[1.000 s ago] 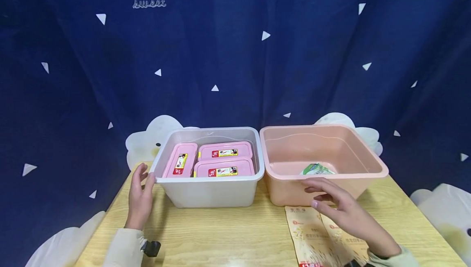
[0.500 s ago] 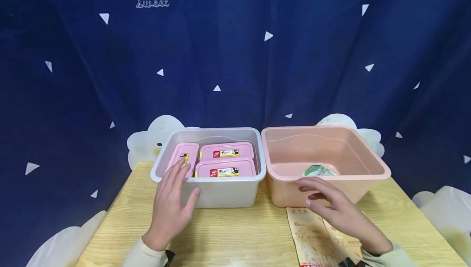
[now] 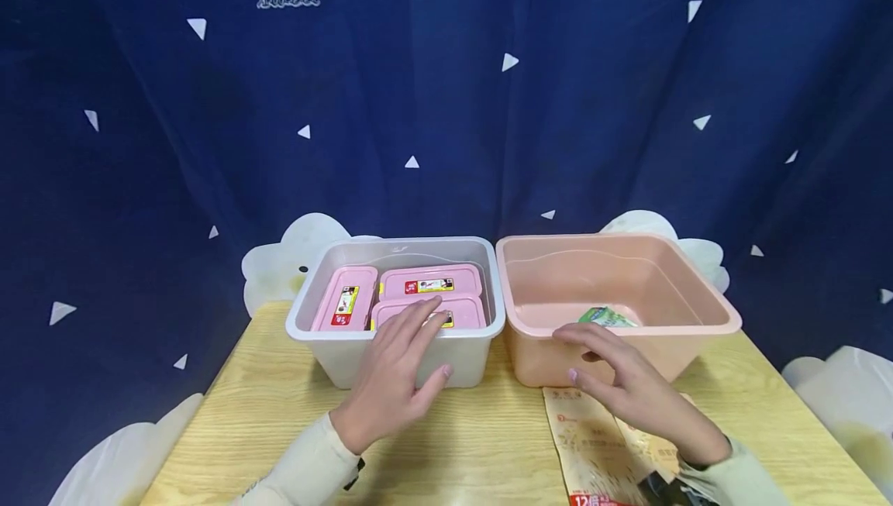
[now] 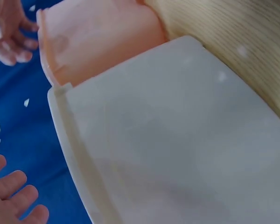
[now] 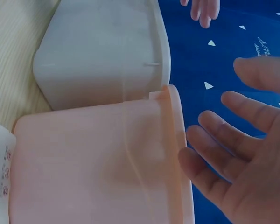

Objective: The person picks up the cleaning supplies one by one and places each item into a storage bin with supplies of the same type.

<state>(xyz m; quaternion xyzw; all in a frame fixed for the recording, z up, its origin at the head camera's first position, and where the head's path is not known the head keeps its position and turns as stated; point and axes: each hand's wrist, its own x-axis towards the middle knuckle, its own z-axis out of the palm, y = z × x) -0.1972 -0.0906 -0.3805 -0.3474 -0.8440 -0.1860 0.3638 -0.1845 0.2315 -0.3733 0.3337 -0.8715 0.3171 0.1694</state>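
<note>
Inside the white plastic storage bin (image 3: 462, 365) lay a lengthwise pink lidded box (image 3: 346, 298) along its left wall, a rear pink box (image 3: 430, 282) set crosswise at the back, and a front pink box (image 3: 469, 313) crosswise nearer its front wall. Over the white bin's front rim reached the left hand (image 3: 394, 379), its fingers extended and loosely parted, hiding part of the front pink box; I could not tell whether the fingertips touched the lid.

Just to the right of the white bin stood a peach plastic bin (image 3: 532, 360), a green-and-white packet (image 3: 605, 317) resting on its floor. Right of the white bin, too, the right hand (image 3: 638, 394) hovered at the peach bin's front edge, wide, with fingers apart and slightly bent; contact with the rim was unclear.

Nearer the camera than the white bin and to its right, tan printed packets (image 3: 587, 444) lay on the wood-grain table (image 3: 463, 459). Behind the white bin hung a navy curtain (image 3: 446, 95) with white triangles.
</note>
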